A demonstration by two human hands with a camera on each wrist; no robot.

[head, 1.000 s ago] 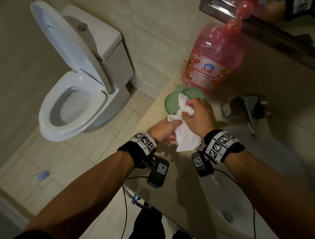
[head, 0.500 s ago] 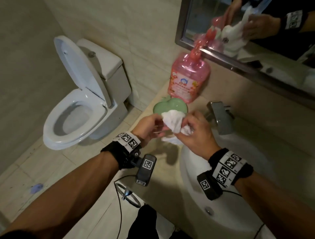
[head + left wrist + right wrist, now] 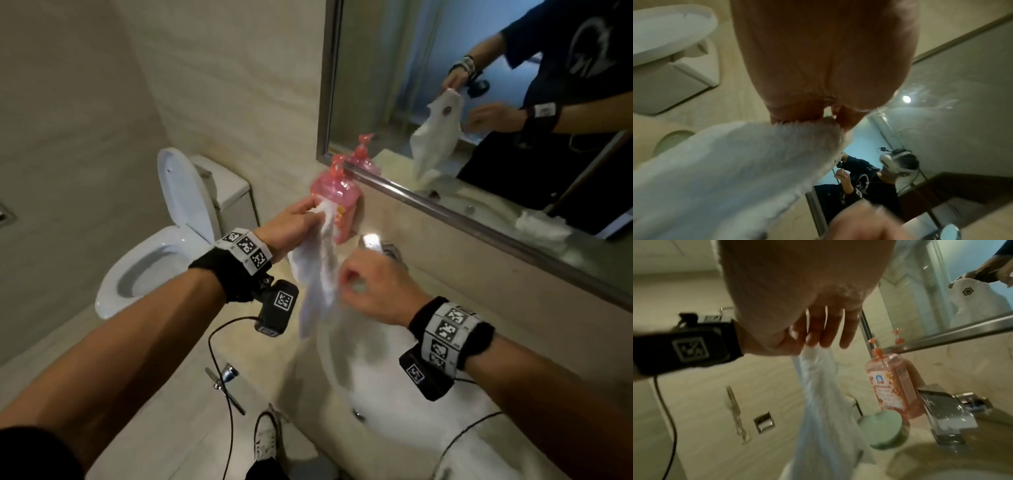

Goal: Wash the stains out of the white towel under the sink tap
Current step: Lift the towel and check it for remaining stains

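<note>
My left hand (image 3: 294, 224) pinches the top corner of the white terry towel (image 3: 317, 274) between thumb and fingers, and the cloth hangs down long above the left edge of the white oval sink basin (image 3: 383, 377). My right hand (image 3: 371, 289) is just beside the hanging towel with the fingers loosely curled; I cannot tell if they touch the cloth. The square chrome tap (image 3: 375, 244) is behind my right hand. A pink transparent pump bottle of soap (image 3: 339, 202) stands on the beige counter (image 3: 191, 404), behind the towel.
</note>
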